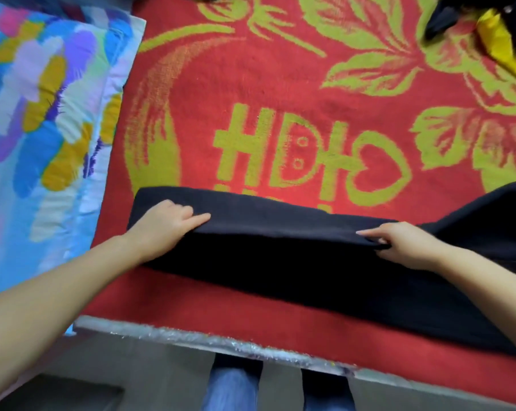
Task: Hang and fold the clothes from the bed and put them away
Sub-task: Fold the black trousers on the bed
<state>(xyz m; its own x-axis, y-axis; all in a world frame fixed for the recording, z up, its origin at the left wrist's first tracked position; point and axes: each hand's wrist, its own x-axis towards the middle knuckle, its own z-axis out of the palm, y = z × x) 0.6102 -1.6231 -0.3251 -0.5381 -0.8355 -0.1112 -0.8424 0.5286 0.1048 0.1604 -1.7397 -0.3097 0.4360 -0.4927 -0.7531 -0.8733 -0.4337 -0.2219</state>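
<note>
A dark navy garment (pixel 295 262) lies across the near part of the bed, folded into a long band that runs from the left to the right edge of view. My left hand (pixel 164 226) grips its folded upper edge near the left end, thumb on top and fingers curled under. My right hand (pixel 399 241) pinches the same edge toward the right, with fingers tucked into the fold. More of the dark cloth (pixel 493 221) spreads out at the right behind my right hand.
The bed is covered by a red blanket (pixel 280 84) with yellow-green leaves and letters. A multicoloured pillow (pixel 43 114) lies at the left. A black and yellow garment (pixel 493 34) sits at the far right. The bed's edge (pixel 221 342) is near my legs.
</note>
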